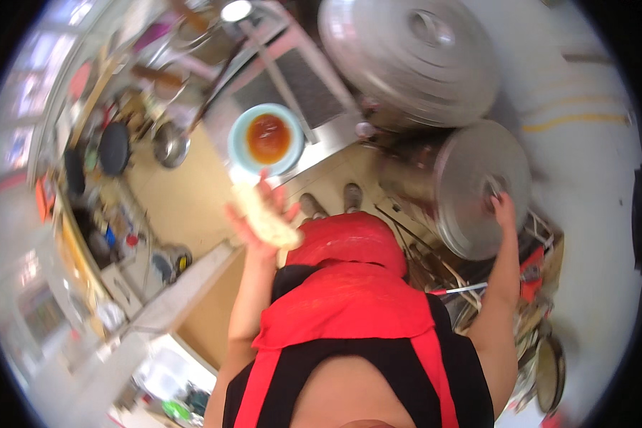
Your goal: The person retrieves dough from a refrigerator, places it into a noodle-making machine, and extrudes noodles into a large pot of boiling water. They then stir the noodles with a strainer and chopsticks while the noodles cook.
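A long, pale piece of what looks like dough or bread (267, 219) lies across the upturned palm of my left hand (259, 216), blurred by motion. Just beyond my fingertips, a light blue bowl (236, 140) with reddish-brown liquid stands on the corner of a metal worktop. Out to the right, my right hand (503, 209) has its fingers on the handle of a round metal lid (463, 214), which covers a tall metal pot (409, 179). A red apron (348, 305) covers my front.
A second large lidded pot (385, 59) stands beyond the first. The metal worktop (329, 152) carries dark rectangular panels. Pans, including a metal bowl (171, 144), crowd the left side. A pale counter edge (182, 283) runs at lower left, and a wall (583, 214) is at right.
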Available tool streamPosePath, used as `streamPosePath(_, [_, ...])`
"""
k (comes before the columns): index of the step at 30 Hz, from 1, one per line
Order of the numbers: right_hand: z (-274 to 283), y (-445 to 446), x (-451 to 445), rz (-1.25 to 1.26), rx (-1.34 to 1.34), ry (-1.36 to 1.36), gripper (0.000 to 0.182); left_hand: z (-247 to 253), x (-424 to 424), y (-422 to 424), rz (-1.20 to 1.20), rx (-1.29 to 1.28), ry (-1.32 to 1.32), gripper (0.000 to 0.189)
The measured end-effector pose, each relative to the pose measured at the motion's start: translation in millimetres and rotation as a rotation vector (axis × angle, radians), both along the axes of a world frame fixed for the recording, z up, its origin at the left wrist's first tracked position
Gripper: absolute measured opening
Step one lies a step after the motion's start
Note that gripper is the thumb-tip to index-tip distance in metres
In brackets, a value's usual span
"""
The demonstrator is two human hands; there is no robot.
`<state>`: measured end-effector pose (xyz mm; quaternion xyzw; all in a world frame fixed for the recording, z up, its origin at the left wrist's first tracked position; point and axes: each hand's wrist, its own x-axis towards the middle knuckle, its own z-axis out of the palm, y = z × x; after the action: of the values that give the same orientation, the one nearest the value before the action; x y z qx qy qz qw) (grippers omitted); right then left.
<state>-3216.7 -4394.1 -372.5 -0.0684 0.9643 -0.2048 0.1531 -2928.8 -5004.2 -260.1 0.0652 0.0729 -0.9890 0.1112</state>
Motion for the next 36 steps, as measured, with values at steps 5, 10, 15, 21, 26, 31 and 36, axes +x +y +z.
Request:
streamPosePath(5, [37.9, -11.7, -0.3, -0.088, 0.053, 0.125, 0.030, 27.9, -18.4, 9.7, -0.097, 0.172, 0.319, 0.091])
streamPosePath(10, [95.8, -45.5, -32.3, -0.159, 0.139, 0.207, 0.034, 42.8, -4.7, -9.9, -0.126, -0.119, 0.119, 0.089])
streamPosePath(15, [115.8, -120.5, -89.5, -0.140, 0.262, 0.299, 0.044, 45.6, 14.3, -43.0, -0.057, -0.323, -0.245, 0.082])
streamPosePath(21, [100.5, -271.6, -176.7, -0.085, 0.112, 0.164, 0.049, 12.4, 46.6, -79.4, 0.086, -0.296, -0.405, 0.049])
streamPosePath(26, [90.9, -445.1, -265.2, 0.056, 0.142, 0.259, 0.051, 13.0, 48.6, -92.1, 0.327, -0.207, -0.533, 0.043])
streamPosePath(31, [71.6, -614.3, -330.4, 0.128, 0.190, 0.262, 0.050, 20.5, 33.5, -91.3, 0.493, -0.293, -0.670, 0.048])
streamPosePath(36, [72.7, -723.3, -346.0, 0.053, 0.168, 0.195, 0.047, 31.6, 12.2, -78.3, 0.519, -0.325, -0.773, 0.052])
